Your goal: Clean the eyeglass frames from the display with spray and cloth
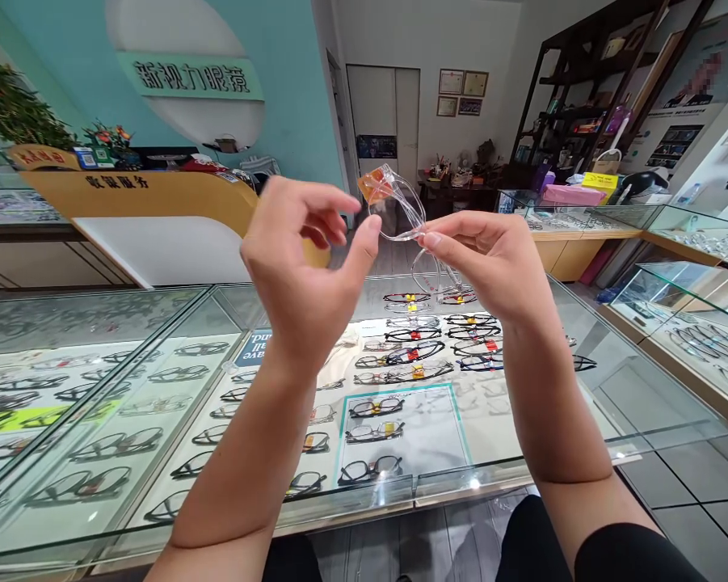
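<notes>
I hold a pair of clear-framed glasses (401, 212) up in front of me, above a glass display counter (636, 388). An orange tag (372, 185) hangs on the frame's upper left part. My left hand (306, 259) pinches the frame from the left between thumb and fingers. On the right side, the fingertips of my right hand (490, 259) grip the frame, and one clear temple arm hangs down below them.
The counter holds rows of spectacle frames (412, 352) under glass. More glass cases (691, 323) run along the right. A curved wooden reception desk (139, 198) with plants stands at the back left, dark shelving (582, 105) at the back right.
</notes>
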`<action>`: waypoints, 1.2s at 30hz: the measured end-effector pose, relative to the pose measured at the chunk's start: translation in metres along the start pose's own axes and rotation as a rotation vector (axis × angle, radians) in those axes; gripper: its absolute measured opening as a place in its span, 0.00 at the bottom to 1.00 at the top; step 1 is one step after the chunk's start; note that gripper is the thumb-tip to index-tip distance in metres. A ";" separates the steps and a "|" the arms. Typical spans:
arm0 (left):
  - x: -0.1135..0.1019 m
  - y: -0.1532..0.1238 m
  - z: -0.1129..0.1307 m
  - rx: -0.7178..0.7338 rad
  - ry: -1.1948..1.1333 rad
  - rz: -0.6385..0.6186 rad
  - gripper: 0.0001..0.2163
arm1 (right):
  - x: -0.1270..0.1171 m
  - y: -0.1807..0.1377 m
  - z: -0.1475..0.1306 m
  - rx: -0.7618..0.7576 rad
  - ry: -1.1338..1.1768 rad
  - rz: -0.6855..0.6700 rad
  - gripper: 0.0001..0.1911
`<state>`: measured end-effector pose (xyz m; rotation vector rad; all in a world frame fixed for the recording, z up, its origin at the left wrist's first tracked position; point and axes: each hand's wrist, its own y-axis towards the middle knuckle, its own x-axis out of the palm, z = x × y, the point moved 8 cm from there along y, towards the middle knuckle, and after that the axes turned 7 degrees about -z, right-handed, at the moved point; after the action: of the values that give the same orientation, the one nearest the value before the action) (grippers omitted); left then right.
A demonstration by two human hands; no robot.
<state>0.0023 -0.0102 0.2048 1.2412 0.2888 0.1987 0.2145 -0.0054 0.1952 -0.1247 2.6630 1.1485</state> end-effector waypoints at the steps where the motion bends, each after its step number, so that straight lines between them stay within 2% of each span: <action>1: 0.004 -0.002 0.007 0.008 0.020 -0.037 0.08 | 0.000 -0.001 -0.002 -0.016 -0.023 0.019 0.17; 4: 0.023 -0.009 0.011 -0.107 -0.040 -0.222 0.11 | 0.003 -0.005 -0.011 -0.071 -0.130 0.092 0.13; 6: 0.031 -0.011 0.007 -0.184 -0.078 -0.271 0.13 | 0.007 -0.009 -0.017 -0.105 -0.223 0.136 0.10; 11: 0.036 -0.010 -0.010 -0.249 -0.152 -0.264 0.17 | 0.020 -0.013 -0.023 -0.109 -0.440 0.151 0.06; 19: 0.037 -0.007 -0.038 -0.262 -0.157 -0.278 0.17 | 0.036 -0.012 -0.019 -0.059 -0.583 0.049 0.08; 24: 0.037 -0.001 -0.062 -0.233 -0.102 -0.262 0.17 | 0.035 -0.015 -0.034 0.070 -0.776 0.033 0.11; 25: 0.039 -0.001 -0.064 -0.236 -0.087 -0.290 0.17 | 0.038 -0.017 -0.038 0.097 -0.809 -0.007 0.10; 27: 0.046 -0.002 -0.067 -0.285 -0.018 -0.421 0.17 | 0.063 -0.025 -0.037 0.122 -0.831 -0.228 0.08; 29: 0.055 -0.007 -0.066 -0.359 0.084 -0.607 0.15 | 0.110 -0.044 -0.028 0.086 -0.788 -0.593 0.07; 31: 0.062 -0.014 -0.064 -0.410 0.164 -0.784 0.13 | 0.160 -0.068 -0.019 -0.022 -0.733 -0.833 0.14; 34: 0.072 -0.025 -0.063 -0.429 0.202 -0.990 0.13 | 0.236 -0.117 0.017 -0.022 -0.651 -1.281 0.17; 36: 0.081 -0.030 -0.067 -0.418 0.234 -1.097 0.13 | 0.273 -0.136 0.036 -0.047 -0.643 -1.375 0.15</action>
<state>0.0570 0.0649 0.1475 0.5150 1.0267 -0.5263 -0.0200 -0.0691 0.0071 -1.1305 1.3727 0.5628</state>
